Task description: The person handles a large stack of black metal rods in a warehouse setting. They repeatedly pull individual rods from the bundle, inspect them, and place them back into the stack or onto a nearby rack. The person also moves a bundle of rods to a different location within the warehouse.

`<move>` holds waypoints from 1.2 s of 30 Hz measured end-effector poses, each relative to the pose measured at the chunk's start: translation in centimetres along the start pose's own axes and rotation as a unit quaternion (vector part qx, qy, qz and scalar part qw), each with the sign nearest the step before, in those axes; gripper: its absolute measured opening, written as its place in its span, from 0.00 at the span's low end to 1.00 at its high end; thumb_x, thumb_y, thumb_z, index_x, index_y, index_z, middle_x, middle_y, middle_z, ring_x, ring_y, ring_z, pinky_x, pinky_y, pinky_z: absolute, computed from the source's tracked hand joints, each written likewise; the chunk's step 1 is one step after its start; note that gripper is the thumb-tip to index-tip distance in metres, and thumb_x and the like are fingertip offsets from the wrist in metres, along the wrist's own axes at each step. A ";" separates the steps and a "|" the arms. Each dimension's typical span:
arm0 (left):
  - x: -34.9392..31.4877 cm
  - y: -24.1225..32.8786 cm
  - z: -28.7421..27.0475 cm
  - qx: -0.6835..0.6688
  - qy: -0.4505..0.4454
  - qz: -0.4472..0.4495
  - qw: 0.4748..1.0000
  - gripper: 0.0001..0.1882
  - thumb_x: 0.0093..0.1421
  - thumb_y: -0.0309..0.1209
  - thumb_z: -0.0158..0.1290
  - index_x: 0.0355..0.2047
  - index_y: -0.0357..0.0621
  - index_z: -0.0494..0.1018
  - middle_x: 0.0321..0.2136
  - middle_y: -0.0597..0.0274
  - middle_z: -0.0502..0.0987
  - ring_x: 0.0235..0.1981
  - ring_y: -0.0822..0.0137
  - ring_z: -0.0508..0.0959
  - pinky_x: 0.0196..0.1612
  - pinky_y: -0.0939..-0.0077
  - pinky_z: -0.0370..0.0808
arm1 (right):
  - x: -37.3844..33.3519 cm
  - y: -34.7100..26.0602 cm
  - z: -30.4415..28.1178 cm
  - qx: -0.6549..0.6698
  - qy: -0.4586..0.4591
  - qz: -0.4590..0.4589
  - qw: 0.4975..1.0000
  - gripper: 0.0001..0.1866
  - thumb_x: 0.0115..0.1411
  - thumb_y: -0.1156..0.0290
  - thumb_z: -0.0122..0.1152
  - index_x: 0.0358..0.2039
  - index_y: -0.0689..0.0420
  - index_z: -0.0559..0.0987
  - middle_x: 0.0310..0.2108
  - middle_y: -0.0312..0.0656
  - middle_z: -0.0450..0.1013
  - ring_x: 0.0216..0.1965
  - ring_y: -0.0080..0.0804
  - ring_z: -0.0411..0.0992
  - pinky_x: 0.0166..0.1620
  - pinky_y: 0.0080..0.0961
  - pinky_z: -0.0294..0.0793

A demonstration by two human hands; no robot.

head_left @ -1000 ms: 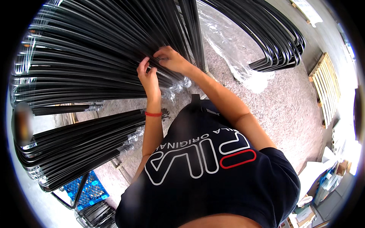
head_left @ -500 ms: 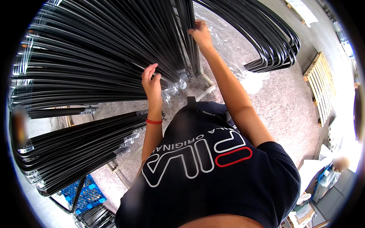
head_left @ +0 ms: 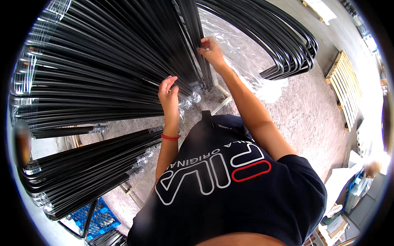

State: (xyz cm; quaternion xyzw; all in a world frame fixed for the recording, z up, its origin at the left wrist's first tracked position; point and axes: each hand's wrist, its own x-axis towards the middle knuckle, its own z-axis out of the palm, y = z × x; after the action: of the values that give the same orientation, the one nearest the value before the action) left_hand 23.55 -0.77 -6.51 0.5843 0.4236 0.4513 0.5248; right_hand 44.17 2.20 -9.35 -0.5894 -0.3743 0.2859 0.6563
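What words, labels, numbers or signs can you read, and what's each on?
Large outlined white-and-red lettering, navy short-sleeved T-shirt: legible, but I don't copy wording.
Smaller white lettering, same T-shirt: also not copied.
Long glossy black tubes: none I can make out.
Pale box, lower right: too blurred to read.

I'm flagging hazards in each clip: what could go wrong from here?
The right hand is at a narrow bundle of black tubes; if those shift, it might get pinched. The loose clear plastic, seemingly lying on the floor, could slip underfoot or snag a tube.
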 end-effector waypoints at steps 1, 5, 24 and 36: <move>0.2 0.1 0.1 -0.005 -0.010 -0.003 1.000 0.15 0.45 0.16 0.43 0.36 0.35 0.69 0.44 0.56 0.68 0.46 0.65 0.69 0.47 0.75 0.65 | -0.1 0.3 0.1 -0.011 0.001 -0.035 0.999 0.19 0.44 0.78 0.59 0.39 0.59 0.66 0.30 0.40 0.67 0.34 0.27 0.66 0.39 0.23 0.66; 0.7 1.7 1.5 0.011 -0.049 -0.006 0.999 0.19 0.48 0.16 0.43 0.43 0.35 0.67 0.45 0.54 0.68 0.47 0.65 0.68 0.48 0.76 0.65 | -0.9 0.3 0.1 0.036 -0.008 0.014 0.999 0.29 0.43 0.81 0.60 0.46 0.59 0.59 0.32 0.43 0.67 0.35 0.28 0.66 0.39 0.22 0.68; 9.0 0.0 8.1 0.011 -0.153 0.106 0.982 0.28 0.47 0.21 0.51 0.50 0.34 0.59 0.46 0.49 0.65 0.47 0.61 0.67 0.46 0.71 0.67 | -1.4 1.2 0.1 0.084 -0.040 0.022 0.995 0.28 0.45 0.82 0.51 0.50 0.64 0.60 0.33 0.42 0.69 0.34 0.26 0.67 0.39 0.20 0.67; 10.0 -0.5 8.7 0.036 -0.100 0.128 0.986 0.22 0.47 0.25 0.56 0.41 0.30 0.62 0.37 0.53 0.71 0.35 0.67 0.73 0.38 0.76 0.71 | -1.8 -0.3 0.1 0.128 -0.083 0.064 0.986 0.20 0.47 0.80 0.49 0.43 0.65 0.70 0.34 0.40 0.71 0.36 0.23 0.68 0.38 0.17 0.66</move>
State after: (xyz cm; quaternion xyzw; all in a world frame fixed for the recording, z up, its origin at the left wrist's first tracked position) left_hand 34.31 6.93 -6.58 0.6946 0.3070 0.4382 0.4810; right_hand 43.01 0.74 -9.30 -0.4973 -0.3493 0.4205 0.6737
